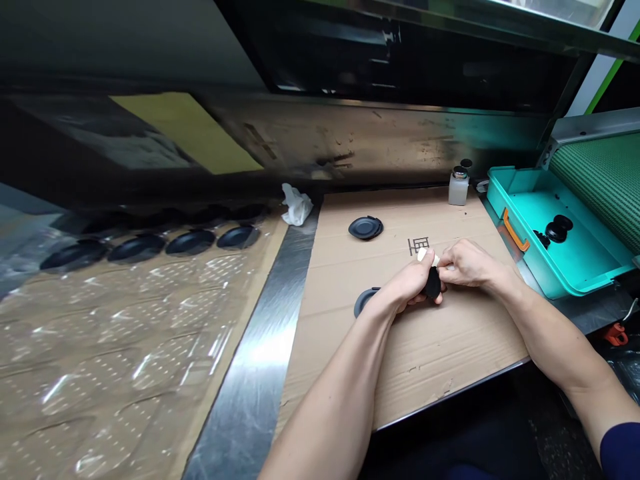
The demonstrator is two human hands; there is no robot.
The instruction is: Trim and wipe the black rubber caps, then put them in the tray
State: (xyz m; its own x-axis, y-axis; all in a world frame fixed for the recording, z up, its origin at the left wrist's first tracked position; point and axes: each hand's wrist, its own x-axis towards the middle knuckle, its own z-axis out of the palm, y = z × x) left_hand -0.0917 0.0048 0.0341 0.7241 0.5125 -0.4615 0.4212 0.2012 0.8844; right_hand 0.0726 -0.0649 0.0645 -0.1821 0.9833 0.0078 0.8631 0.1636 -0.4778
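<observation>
My left hand (413, 281) is closed around a small black part (433, 283) above the cardboard sheet (345, 373). My right hand (469, 262) meets it from the right, its fingers pinched together. Between the hands a white cloth-like piece (428, 256) shows by my left thumb, with more white at the right fingertips. Its full shape is hidden by the fingers. Behind my left wrist lies a round black part (365, 301), partly covered. Farther back on the cardboard are flat rounded black parts (365, 228), apparently stacked.
A turquoise bin (593, 250) with small black pieces stands right, beside a green belt (605, 180). A white bottle (458, 187) stands at the back. Left are a clear blister tray (125, 327) with black discs (190, 243) and a crumpled white tissue (297, 205).
</observation>
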